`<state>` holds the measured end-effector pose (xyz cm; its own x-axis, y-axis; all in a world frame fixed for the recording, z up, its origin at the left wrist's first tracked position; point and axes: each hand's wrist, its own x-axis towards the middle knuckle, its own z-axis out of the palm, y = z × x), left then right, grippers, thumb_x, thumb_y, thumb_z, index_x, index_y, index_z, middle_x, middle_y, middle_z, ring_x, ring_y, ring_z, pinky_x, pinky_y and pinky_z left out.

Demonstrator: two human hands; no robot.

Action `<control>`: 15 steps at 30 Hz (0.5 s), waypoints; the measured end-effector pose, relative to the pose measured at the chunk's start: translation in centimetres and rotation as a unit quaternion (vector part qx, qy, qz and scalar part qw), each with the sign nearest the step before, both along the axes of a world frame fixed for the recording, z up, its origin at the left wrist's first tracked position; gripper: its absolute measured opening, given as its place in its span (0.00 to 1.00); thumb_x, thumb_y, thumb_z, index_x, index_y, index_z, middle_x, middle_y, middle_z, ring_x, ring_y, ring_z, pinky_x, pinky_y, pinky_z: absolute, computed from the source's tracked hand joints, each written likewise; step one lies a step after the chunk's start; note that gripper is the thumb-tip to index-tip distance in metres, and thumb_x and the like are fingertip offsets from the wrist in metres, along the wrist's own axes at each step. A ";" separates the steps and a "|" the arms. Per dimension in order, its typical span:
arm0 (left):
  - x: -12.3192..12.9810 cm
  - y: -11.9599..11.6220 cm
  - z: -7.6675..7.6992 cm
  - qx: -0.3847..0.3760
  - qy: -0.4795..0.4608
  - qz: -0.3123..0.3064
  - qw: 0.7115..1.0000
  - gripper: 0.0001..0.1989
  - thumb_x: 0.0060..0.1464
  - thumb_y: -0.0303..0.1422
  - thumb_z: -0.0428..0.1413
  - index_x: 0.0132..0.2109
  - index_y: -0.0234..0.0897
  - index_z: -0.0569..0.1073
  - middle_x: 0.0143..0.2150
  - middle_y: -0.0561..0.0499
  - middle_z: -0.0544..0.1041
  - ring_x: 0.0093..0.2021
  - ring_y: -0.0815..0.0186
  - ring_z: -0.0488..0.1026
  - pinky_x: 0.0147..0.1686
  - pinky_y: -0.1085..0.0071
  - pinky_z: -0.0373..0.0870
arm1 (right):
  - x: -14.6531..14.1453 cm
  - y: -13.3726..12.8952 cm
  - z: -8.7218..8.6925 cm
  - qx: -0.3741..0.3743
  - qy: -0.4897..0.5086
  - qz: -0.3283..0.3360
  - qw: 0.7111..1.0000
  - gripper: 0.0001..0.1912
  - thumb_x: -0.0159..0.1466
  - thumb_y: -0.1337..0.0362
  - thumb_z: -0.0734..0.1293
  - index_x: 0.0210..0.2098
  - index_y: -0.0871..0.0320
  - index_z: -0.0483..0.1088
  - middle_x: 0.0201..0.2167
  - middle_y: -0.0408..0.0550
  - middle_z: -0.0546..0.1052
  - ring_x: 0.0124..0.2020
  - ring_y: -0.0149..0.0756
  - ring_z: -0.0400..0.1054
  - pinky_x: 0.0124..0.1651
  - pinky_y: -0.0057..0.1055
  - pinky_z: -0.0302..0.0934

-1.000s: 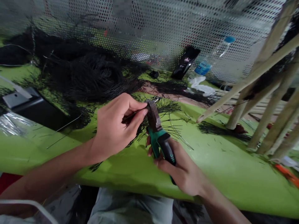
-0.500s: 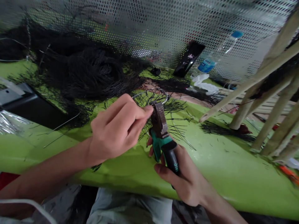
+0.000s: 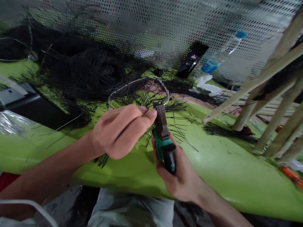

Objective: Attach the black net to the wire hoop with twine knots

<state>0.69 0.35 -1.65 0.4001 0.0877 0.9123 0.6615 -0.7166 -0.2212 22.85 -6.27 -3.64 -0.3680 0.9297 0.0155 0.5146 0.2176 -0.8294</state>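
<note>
Your R hand (image 3: pixel 181 176) clasps the pliers (image 3: pixel 162 121), handles squeezed; L hand (image 3: pixel 121 132) seemingly pinches wire loop (image 3: pixel 155 77) at pliers' tip. Loop arches beyond hands, alr. bent; ends joined or not, can't tell.

- we've got pliers (image 3: pixel 163 143) in green and black, with a dark brown-grey head striped in fine ridges and a bit of green lettering on the black grip
- wire loop (image 3: pixel 154 77) is plain silvery grey
- our tabletop (image 3: pixel 224 176) is loud lime green, flecked with black
- big heap of strands (image 3: pixel 94 72) = solid black
- mesh panel (image 3: pixel 161 25): grey, dotted all over with little holes, so we get a polka-dot look
- bottle (image 3: pixel 210 66) is clear, blue cap, blue label with some white on it
- slim box (image 3: pixel 193 60) is black with a small pale print
- sticks (image 3: pixel 252 81), we'd call those pale tan
- that blurry thing (image 3: pixel 292 176) lower right is bright orange
</note>
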 end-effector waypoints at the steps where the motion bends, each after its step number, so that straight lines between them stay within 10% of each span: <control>1: 0.0 0.1 0.0 0.005 0.001 -0.001 1.000 0.07 0.60 0.19 0.65 0.41 0.36 0.80 0.30 0.53 0.78 0.28 0.65 0.79 0.31 0.68 0.84 | -0.1 0.0 -0.1 0.005 0.000 -0.006 1.000 0.20 0.56 0.69 0.66 0.48 0.55 0.63 0.29 0.42 0.70 0.25 0.33 0.61 0.26 0.31 0.52; 8: 0.0 1.9 -0.7 0.043 -0.019 0.003 0.999 0.06 0.61 0.22 0.65 0.38 0.36 0.76 0.29 0.51 0.76 0.25 0.69 0.74 0.24 0.71 0.74 | -0.6 0.9 0.6 -0.005 -0.006 -0.007 1.000 0.14 0.56 0.68 0.66 0.42 0.55 0.63 0.28 0.41 0.72 0.26 0.33 0.63 0.29 0.31 0.55; 15: 0.1 2.8 -0.8 -0.185 -0.118 -0.036 0.975 0.08 0.65 0.25 0.59 0.50 0.33 0.78 0.36 0.49 0.77 0.31 0.69 0.74 0.34 0.72 0.73 | 5.6 1.2 4.1 -0.228 0.023 0.004 0.973 0.18 0.59 0.57 0.72 0.48 0.55 0.74 0.39 0.49 0.81 0.32 0.39 0.73 0.32 0.34 0.69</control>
